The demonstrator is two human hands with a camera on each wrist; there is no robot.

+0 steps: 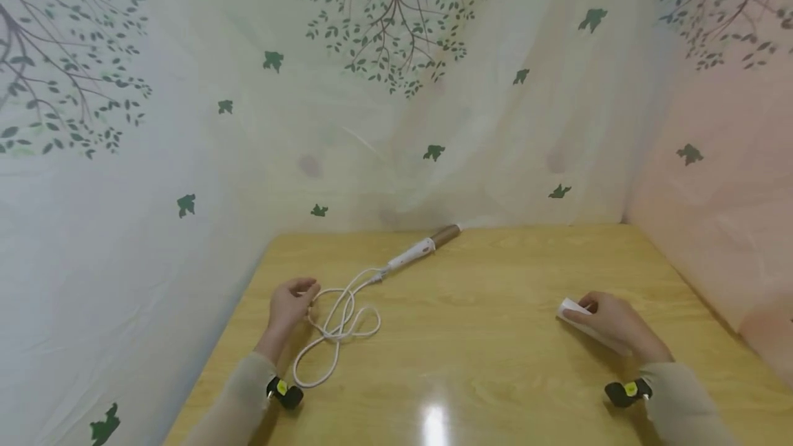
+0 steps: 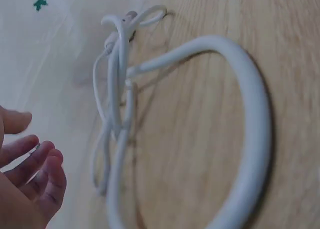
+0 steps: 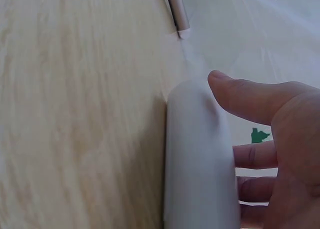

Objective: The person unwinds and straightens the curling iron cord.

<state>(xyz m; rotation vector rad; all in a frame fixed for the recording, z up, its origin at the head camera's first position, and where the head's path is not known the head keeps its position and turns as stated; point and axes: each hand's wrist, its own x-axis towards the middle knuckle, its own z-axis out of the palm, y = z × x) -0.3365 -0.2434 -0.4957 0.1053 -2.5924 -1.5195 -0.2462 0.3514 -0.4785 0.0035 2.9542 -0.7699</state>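
A curling iron point(image 1: 411, 254) with a white handle and brown barrel lies at the back of the table, its barrel end near the wall. Its white cord point(image 1: 337, 333) spreads toward the left in loose loops, large and close in the left wrist view. Beside these loops is my left hand point(image 1: 291, 307), fingers loosely bent and holding nothing. On the right, my right hand point(image 1: 610, 322) grips a long white tube-like object point(image 3: 200, 159) low over the table. The thumb lies along one side and the other fingers reach round the far side, partly hidden behind it.
The wooden table point(image 1: 458, 336) meets a pale fabric wall point(image 1: 372, 184) printed with trees and birds at its back edge. Similar fabric hangs along the left and right sides. A small black device point(image 1: 285, 392) is strapped on each wrist.
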